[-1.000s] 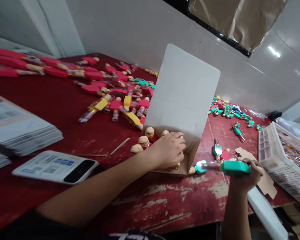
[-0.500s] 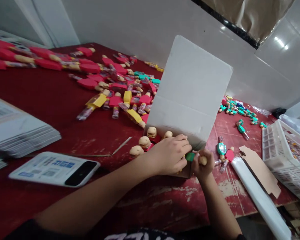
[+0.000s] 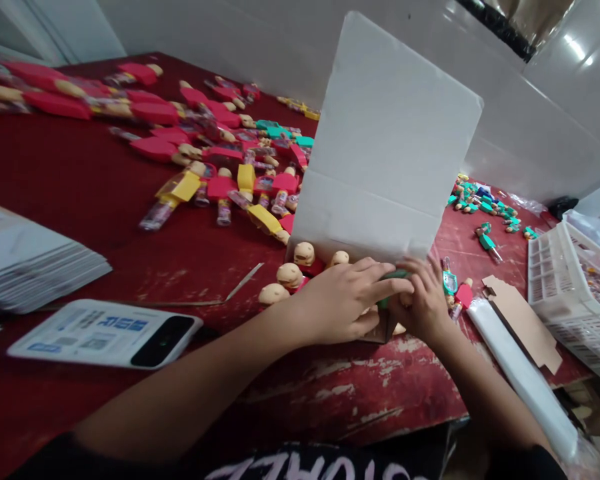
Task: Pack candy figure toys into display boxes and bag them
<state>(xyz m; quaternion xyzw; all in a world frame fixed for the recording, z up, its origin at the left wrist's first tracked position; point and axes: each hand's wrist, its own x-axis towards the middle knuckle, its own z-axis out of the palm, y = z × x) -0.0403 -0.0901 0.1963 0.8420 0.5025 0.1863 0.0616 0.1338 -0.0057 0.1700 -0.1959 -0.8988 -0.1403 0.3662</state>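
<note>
A small carton (image 3: 377,331) stands at the table's front with its tall white lid flap (image 3: 387,133) upright. Several candy toys with round tan heads (image 3: 290,275) stick up along its left side. My left hand (image 3: 347,300) lies over the carton, fingers stretched apart, covering much of what is inside. Its fingertips reach my right hand (image 3: 425,300). That hand is closed at the carton's right side on a green candy toy (image 3: 394,275), which shows only in part between my fingers. A tan rounded end (image 3: 399,329) peeks out beneath my right hand.
Red, yellow and green candy toys (image 3: 220,153) lie heaped across the red table (image 3: 180,267). A white and blue device (image 3: 100,333) and stacked flat cards (image 3: 45,267) are at left. On the right are a plastic roll (image 3: 520,373), flat cardboard (image 3: 525,327) and a white basket (image 3: 555,287).
My right hand has risen slightly and turned over the carton's right side, carrying the green toy closer to my left hand. My left fingers have stretched further right. The view has shifted slightly.
</note>
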